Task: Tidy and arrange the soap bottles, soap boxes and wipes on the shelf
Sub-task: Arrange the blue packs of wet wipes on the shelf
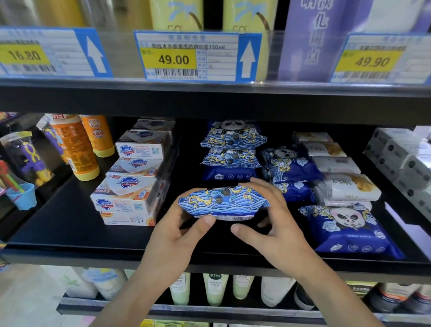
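— Both forearms come in from the bottom edge, and nearest of all is the right hand [272,227], with the left hand [175,236] just across from it. What are they doing?

— They share one blue wipes pack [223,201]. The left thumb presses its lower front edge while the rest of that hand cups the left end. The right hand wraps the right end from above and behind, its index finger stretched out beneath the pack. Neither hand is loose; both grip the pack.

— And where is the pack?

— Over the front middle of the black shelf [67,225], apparently lifted just clear of the board, though the shadow under it makes contact hard to rule out. Its long axis runs left to right, parallel to the shelf's front edge.

— So where should it go?

— I'd judge the stacked wipes [231,147] directly behind it, toward the back edge, are the target. They lie on the same left-to-right axis, so the pack needs no turn, only a push away from the person and a lift onto the pile.

— Anything crowding it?

— The soap boxes [130,184] sit just left, another panda pack [350,231] lies flat at the front right, and orange soap bottles [79,147] stand near the back-left corner. The right hand is nearer the wipes row.
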### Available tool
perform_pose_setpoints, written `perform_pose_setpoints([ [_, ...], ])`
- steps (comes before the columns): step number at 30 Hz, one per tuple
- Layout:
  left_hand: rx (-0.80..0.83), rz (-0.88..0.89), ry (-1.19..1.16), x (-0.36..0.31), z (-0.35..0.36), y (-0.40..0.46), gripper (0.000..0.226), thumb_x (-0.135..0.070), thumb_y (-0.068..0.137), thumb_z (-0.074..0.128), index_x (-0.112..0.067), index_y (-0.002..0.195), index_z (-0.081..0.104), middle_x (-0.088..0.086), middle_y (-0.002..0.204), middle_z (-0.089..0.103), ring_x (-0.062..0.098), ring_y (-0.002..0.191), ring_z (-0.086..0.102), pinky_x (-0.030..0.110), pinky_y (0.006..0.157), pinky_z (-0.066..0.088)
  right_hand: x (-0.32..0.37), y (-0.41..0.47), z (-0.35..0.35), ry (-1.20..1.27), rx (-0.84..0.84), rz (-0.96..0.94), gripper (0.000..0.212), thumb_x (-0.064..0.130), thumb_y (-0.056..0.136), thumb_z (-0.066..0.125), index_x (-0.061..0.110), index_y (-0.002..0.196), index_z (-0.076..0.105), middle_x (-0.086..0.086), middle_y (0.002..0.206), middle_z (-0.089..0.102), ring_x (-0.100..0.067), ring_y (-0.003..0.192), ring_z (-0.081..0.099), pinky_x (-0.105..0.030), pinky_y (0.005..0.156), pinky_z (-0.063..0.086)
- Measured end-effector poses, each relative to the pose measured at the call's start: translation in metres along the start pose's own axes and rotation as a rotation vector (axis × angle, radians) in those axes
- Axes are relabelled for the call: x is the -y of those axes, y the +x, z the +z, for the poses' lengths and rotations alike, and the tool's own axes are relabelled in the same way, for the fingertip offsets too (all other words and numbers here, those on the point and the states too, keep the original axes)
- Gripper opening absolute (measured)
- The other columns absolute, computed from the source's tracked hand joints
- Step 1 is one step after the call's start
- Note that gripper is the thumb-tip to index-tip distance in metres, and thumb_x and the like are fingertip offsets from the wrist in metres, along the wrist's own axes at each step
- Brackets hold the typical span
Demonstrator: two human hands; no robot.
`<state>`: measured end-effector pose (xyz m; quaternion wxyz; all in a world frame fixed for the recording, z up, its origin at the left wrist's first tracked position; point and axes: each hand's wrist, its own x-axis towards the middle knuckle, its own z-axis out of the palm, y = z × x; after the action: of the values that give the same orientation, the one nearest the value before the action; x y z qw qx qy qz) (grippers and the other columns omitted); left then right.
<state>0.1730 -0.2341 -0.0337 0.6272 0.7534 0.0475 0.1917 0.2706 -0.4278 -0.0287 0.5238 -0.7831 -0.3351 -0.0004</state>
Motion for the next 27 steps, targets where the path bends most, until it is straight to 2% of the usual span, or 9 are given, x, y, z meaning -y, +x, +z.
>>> perform_pose_setpoints([
  [4,0.025,-0.012,0.019,-0.001,0.000,0.000,0.046,-0.033,0.098,0.066,-0.033,0.142,0.054,-0.017,0.135,0.068,0.003,0.132,0.059,0.034,0.113,0.044,-0.003,0.001,0.001,0.080,-0.039,0.012,0.060,0.032,0.081,0.082,0.044,0.134,0.056,0.022,0.152,0.042,-0.009,0.142,0.045,-0.031,0.101,0.046],
  [7,0.040,-0.026,0.048,-0.001,0.001,0.001,0.045,-0.042,0.096,0.065,-0.038,0.140,0.055,-0.022,0.135,0.068,0.000,0.133,0.057,0.037,0.116,0.042,-0.002,0.000,0.001,0.115,-0.054,0.051,0.056,0.036,0.081,0.080,0.055,0.127,0.056,0.017,0.139,0.057,-0.011,0.127,0.057,-0.039,0.096,0.051],
  [11,0.032,-0.024,0.052,-0.004,0.002,0.001,0.042,-0.041,0.096,0.064,-0.036,0.137,0.058,-0.025,0.134,0.067,-0.005,0.132,0.055,0.032,0.115,0.043,-0.001,-0.001,0.001,0.137,-0.049,0.094,0.046,0.034,0.087,0.083,0.054,0.122,0.061,0.017,0.123,0.070,-0.010,0.114,0.063,-0.044,0.100,0.051],
  [14,0.025,-0.027,0.061,-0.006,0.003,0.000,0.044,-0.044,0.096,0.062,-0.035,0.139,0.056,-0.026,0.134,0.067,-0.005,0.130,0.057,0.030,0.113,0.044,0.002,-0.002,0.000,0.154,-0.031,0.117,0.041,0.031,0.089,0.082,0.049,0.122,0.064,0.018,0.120,0.072,-0.010,0.108,0.065,-0.043,0.098,0.053],
  [18,0.022,-0.056,0.076,-0.006,0.003,-0.001,0.047,-0.051,0.098,0.060,-0.041,0.143,0.051,-0.025,0.134,0.067,-0.004,0.127,0.060,0.036,0.114,0.044,0.007,-0.003,-0.001,0.195,-0.005,0.116,0.037,0.033,0.090,0.079,0.037,0.123,0.066,0.017,0.118,0.074,-0.010,0.106,0.068,-0.037,0.094,0.053],
  [21,0.040,-0.060,0.100,-0.003,0.002,0.000,0.047,-0.057,0.100,0.060,-0.044,0.143,0.048,-0.024,0.136,0.066,-0.003,0.129,0.059,0.038,0.114,0.044,0.008,-0.003,-0.001,0.210,-0.007,0.128,0.036,0.037,0.090,0.079,0.033,0.124,0.066,0.014,0.118,0.074,-0.011,0.108,0.069,-0.044,0.099,0.055],
  [24,0.052,-0.061,0.095,-0.003,0.002,0.001,0.056,-0.067,0.091,0.058,-0.041,0.140,0.049,-0.020,0.134,0.067,0.001,0.128,0.060,0.038,0.113,0.046,0.008,-0.002,-0.001,0.222,-0.026,0.143,0.036,0.040,0.090,0.077,0.030,0.122,0.067,0.013,0.118,0.075,-0.012,0.109,0.070,-0.049,0.099,0.055],
  [27,0.044,-0.058,0.078,-0.001,0.002,0.001,0.057,-0.064,0.091,0.060,-0.040,0.141,0.048,-0.017,0.131,0.069,0.003,0.125,0.062,0.034,0.110,0.047,0.009,-0.002,-0.001,0.226,-0.041,0.142,0.033,0.042,0.089,0.076,0.033,0.121,0.069,0.013,0.118,0.075,-0.015,0.108,0.070,-0.053,0.098,0.055],
])
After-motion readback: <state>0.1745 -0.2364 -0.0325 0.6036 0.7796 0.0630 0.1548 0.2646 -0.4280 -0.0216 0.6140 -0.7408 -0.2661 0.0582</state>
